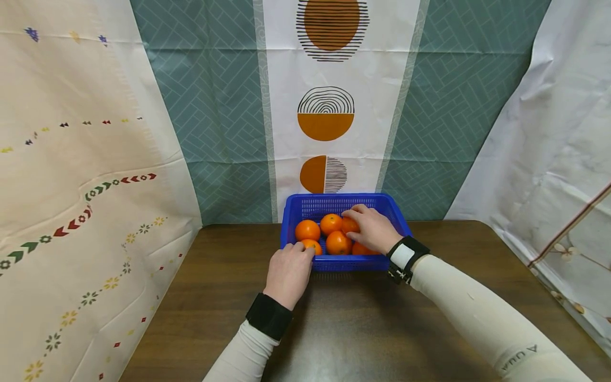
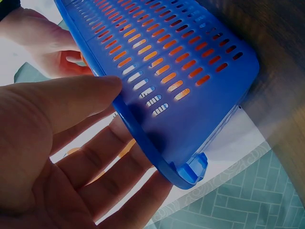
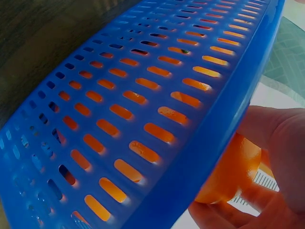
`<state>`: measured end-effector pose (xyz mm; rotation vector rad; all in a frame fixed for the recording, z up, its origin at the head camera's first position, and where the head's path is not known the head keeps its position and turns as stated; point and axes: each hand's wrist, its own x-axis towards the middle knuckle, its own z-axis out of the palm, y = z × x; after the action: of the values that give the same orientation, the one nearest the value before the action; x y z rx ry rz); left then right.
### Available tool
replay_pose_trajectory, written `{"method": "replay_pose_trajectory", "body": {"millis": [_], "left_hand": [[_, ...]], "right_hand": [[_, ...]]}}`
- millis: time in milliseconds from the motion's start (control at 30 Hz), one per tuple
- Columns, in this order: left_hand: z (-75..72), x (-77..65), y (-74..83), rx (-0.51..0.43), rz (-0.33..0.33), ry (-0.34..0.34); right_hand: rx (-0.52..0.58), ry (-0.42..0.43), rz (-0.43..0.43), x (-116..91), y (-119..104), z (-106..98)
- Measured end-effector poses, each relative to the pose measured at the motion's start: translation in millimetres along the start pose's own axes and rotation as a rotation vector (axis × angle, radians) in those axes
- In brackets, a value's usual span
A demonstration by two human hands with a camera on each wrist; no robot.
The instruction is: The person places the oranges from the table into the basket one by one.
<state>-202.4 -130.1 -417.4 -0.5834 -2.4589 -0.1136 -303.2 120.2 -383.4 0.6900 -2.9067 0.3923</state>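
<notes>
A blue plastic basket (image 1: pixel 346 198) with slotted walls stands on the table, several oranges (image 1: pixel 307 231) inside it. At its near left corner, my left hand (image 1: pixel 290 271) grips the rim. In the left wrist view the thumb (image 2: pixel 90 98) lies against the outer wall and the fingers reach over the rim to the inside. My right hand (image 1: pixel 374 232) reaches into the right part of the basket and holds an orange (image 1: pixel 350 225). From the right wrist, that orange (image 3: pixel 233 171) shows between thumb and fingers, partly hidden behind the basket wall.
The brown wooden table (image 1: pixel 343 323) extends to both sides and in front of the basket. A patterned teal and white cloth (image 1: pixel 224 111) hangs right behind the basket. More cloths hang at the left (image 1: pixel 110 223) and right (image 1: pixel 549 159) of the table.
</notes>
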Motion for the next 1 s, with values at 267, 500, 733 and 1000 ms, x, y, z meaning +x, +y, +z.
{"method": "replay_pose_trajectory", "body": {"millis": [267,500,733,1000], "left_hand": [[1.0,0.1,0.5,-0.013,-0.010,-0.018],[0.2,0.6,0.6,-0.011,-0.012,-0.017],[0.8,0.8,0.6,-0.013,-0.014,-0.017],[0.3,0.6,1.4,-0.011,-0.015,-0.016]], "right_hand": [[-0.004,-0.015,0.004,3,4,4],[-0.002,-0.031,0.002,4,6,5],[-0.005,-0.048,0.019,0,9,6],[-0.047,-0.017,-0.040,-10,10,2]]}}
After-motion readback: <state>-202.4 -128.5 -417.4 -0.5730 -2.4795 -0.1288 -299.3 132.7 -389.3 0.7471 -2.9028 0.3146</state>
